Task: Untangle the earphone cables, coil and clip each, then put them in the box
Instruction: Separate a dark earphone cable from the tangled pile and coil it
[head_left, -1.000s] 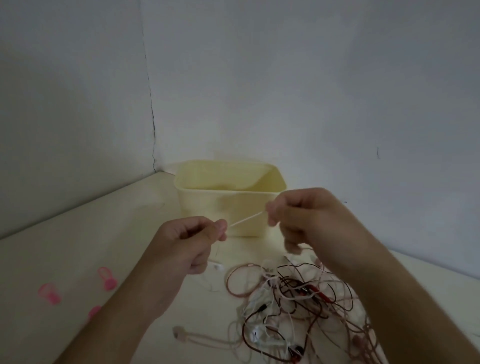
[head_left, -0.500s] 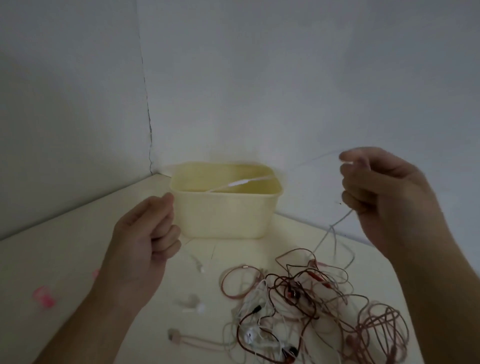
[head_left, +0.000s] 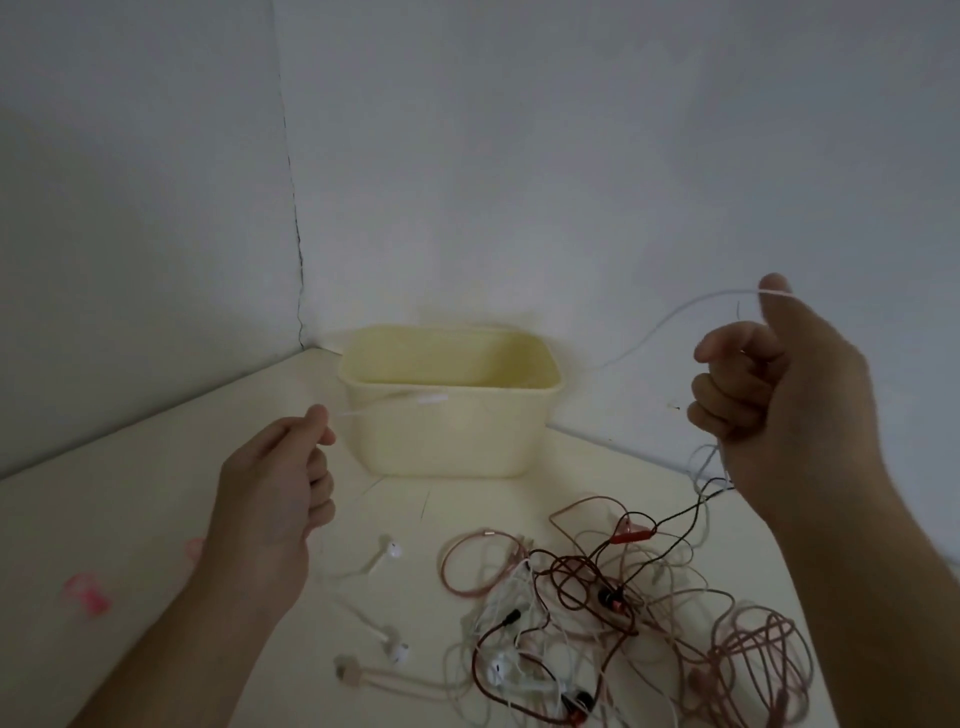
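Two hands, left hand and right hand, pinch one white cable taut before the far box. Risk: pulling wider could cinch the near-right tangle on the tabletop.

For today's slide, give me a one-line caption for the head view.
Two hands, left hand and right hand, stretch a white cable above the yellow box, beside a tangled pile.

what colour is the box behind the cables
Pale yellow, plain with no pattern. The box shows best in the head view, the only one here.
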